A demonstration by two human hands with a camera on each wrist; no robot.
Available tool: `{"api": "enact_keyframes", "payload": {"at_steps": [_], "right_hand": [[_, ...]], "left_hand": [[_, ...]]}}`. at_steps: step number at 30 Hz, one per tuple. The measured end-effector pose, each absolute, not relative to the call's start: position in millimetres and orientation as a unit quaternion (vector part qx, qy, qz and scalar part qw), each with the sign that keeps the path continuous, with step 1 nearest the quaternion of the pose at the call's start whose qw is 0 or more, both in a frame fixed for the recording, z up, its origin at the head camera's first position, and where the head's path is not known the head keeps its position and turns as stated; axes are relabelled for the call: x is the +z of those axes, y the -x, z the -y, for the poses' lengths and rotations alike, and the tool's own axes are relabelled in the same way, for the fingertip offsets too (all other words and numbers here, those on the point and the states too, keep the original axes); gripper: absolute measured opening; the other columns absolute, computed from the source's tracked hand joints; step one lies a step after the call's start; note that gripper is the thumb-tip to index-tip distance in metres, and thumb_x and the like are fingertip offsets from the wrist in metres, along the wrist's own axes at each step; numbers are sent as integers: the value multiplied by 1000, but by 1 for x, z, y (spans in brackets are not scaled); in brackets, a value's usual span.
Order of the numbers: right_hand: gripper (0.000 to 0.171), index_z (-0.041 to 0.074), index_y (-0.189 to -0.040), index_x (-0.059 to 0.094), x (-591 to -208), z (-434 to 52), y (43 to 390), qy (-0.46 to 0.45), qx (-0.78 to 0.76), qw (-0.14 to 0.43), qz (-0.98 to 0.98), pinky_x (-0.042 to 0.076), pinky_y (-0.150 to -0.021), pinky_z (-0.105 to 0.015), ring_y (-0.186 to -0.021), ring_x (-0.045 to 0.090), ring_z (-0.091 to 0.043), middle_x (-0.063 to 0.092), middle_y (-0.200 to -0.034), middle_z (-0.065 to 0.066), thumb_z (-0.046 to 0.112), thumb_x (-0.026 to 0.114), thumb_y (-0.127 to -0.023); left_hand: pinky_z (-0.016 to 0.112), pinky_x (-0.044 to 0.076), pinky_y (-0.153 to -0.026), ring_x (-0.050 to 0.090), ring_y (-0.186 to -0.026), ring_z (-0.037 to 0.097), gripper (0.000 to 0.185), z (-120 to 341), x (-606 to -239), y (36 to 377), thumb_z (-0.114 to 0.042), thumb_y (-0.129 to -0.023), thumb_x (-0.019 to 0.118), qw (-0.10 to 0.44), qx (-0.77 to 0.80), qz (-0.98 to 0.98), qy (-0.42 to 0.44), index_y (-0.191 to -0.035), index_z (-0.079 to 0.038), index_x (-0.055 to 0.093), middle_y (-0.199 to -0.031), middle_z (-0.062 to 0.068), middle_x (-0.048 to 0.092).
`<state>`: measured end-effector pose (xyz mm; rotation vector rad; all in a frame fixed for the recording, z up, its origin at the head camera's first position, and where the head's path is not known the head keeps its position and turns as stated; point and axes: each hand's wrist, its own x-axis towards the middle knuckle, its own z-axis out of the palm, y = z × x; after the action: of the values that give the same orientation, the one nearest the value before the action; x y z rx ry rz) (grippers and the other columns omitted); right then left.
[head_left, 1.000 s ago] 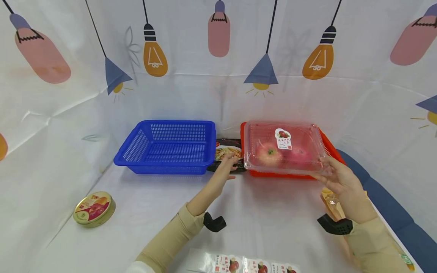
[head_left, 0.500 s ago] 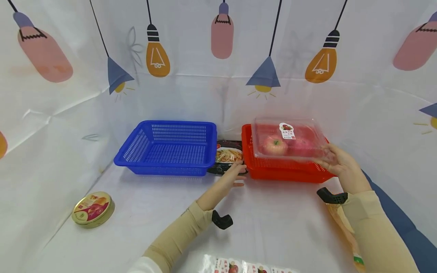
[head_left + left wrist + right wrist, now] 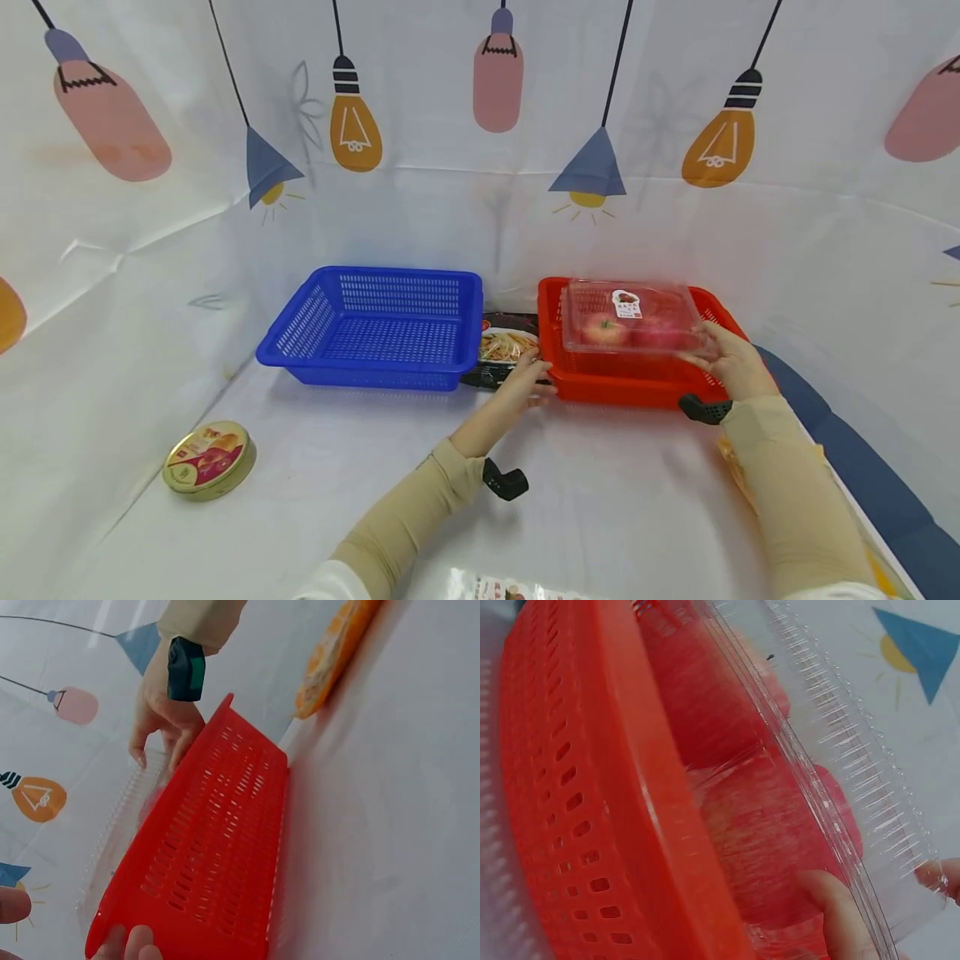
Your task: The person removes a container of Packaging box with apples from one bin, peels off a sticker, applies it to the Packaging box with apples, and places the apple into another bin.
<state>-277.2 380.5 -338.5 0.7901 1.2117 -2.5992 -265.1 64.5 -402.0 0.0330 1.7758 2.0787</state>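
Observation:
My right hand (image 3: 731, 362) holds a clear plastic fruit box (image 3: 633, 312) by its right end, thumb and fingers on either side of the edge. Two red apples (image 3: 780, 832) show inside it, and a white label (image 3: 626, 303) is stuck on the lid. The box is inside the outline of the red basket (image 3: 637, 387), partly below its rim in the left wrist view. My left hand (image 3: 525, 385) is at the basket's left front corner, its fingers loosely extended by the outer wall.
Left of the red basket are a black noodle packet (image 3: 504, 346) and a blue basket (image 3: 367, 375). A round gold tin (image 3: 208, 460) lies at the left. Apple labels (image 3: 513, 590) lie in front, and an orange-yellow packet (image 3: 330, 667) is by my right sleeve.
My right hand has brought the fruit box from over the red basket's front down into it. My left hand has shifted right, from the noodle packet to the basket's corner.

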Motion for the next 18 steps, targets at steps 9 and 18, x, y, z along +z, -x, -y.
{"api": "enact_keyframes", "payload": {"at_steps": [9,18], "right_hand": [[23,6,-72,69,-357,-379,275,-206,-872,77,-438,55,-69,-39,-67,61,-26,55,-88,5,16,58,-91],[18,14,-73,70,-361,-373,273,-255,-832,62,-489,54,-72,-34,-71,64,-15,59,-87,7,23,64,-87]], "left_hand": [[33,46,-74,58,-99,37,56,-65,-406,266,-20,-93,46,196,732,-652,-25,-145,-10,27,-106,12,56],[30,46,-70,62,-86,27,57,-67,-403,266,-19,-93,46,200,725,-659,-22,-146,-11,26,-100,10,60]]}}
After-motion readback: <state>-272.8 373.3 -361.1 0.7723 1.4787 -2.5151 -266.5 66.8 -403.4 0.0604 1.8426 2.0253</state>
